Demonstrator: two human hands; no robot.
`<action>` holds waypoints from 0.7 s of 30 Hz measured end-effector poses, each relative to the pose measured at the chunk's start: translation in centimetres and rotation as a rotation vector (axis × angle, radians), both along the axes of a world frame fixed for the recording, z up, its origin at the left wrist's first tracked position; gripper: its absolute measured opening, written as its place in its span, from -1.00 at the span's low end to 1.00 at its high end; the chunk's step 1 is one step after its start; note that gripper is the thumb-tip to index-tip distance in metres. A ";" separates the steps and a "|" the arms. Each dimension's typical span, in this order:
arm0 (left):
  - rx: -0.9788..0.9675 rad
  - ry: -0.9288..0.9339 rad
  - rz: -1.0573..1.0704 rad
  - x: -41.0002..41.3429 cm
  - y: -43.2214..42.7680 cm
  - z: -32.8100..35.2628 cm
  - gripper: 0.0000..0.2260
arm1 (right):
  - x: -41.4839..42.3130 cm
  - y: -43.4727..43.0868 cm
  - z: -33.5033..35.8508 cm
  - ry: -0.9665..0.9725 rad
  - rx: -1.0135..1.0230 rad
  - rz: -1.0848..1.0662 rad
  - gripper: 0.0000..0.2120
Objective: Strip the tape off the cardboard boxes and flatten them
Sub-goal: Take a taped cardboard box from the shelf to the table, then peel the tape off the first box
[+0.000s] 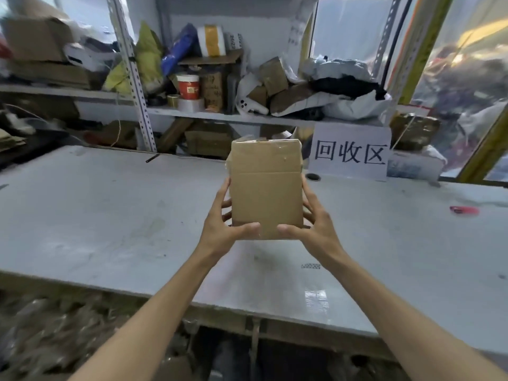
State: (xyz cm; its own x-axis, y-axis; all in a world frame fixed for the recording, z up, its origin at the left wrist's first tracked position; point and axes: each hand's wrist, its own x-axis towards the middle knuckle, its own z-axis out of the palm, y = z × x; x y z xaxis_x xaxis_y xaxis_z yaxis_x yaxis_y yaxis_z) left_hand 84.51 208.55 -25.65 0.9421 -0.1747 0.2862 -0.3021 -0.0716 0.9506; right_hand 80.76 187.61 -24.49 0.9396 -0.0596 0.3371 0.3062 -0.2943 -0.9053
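Both hands, left hand (220, 226) and right hand (316, 226), hold a taped brown cardboard box (266, 188) above the grey counter (110, 215), fingers (224, 192) curled round its sides.

a worn grey table (110, 210) stretches before me. behind it a metal shelf (209, 114) is crammed with clutter against a pale wall (247, 17). a white paper sign (350, 154) stands at the table's back edge; daylight glows through the window (467, 64) on my right.
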 end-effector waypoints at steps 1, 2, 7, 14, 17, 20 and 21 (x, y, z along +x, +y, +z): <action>0.008 -0.002 -0.017 -0.5 -0.3 0.2 -0.02 | -0.9 -0.3 0.2 0.002 -0.002 -0.018 0.02; 0.016 -0.001 -0.029 -0.9 -0.5 0.4 -0.01 | -1.6 -0.4 0.5 0.010 -0.006 -0.022 0.02; 0.026 -0.024 -0.080 -2.0 -1.5 1.0 -0.04 | -4.2 -1.1 0.8 -0.015 -0.001 -0.089 0.00; 0.050 -0.001 -0.067 -2.9 -1.9 -0.9 -0.02 | -4.9 -1.5 -1.3 0.045 -0.012 -0.082 0.06; 0.070 0.032 -0.039 -2.4 -1.8 -1.5 0.00 | -4.2 -1.3 -1.9 0.051 -0.047 -0.094 0.03; 0.152 0.076 -0.020 -1.6 -1.7 -1.7 -0.02 | -2.7 -0.8 -1.2 0.076 0.068 -0.161 -0.12; 0.191 0.076 -0.041 -1.4 -1.6 -1.7 -0.04 | -2.1 -0.6 -0.8 0.083 0.126 -0.175 -0.15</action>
State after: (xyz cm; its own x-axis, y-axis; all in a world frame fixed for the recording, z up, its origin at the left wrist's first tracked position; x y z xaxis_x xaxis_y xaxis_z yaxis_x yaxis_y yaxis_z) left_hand 83.06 206.95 -27.37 0.9508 -0.2575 0.1724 -0.2361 -0.2417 0.9412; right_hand 78.64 187.01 -25.27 0.9355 -0.2609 0.2382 0.1830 -0.2190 -0.9584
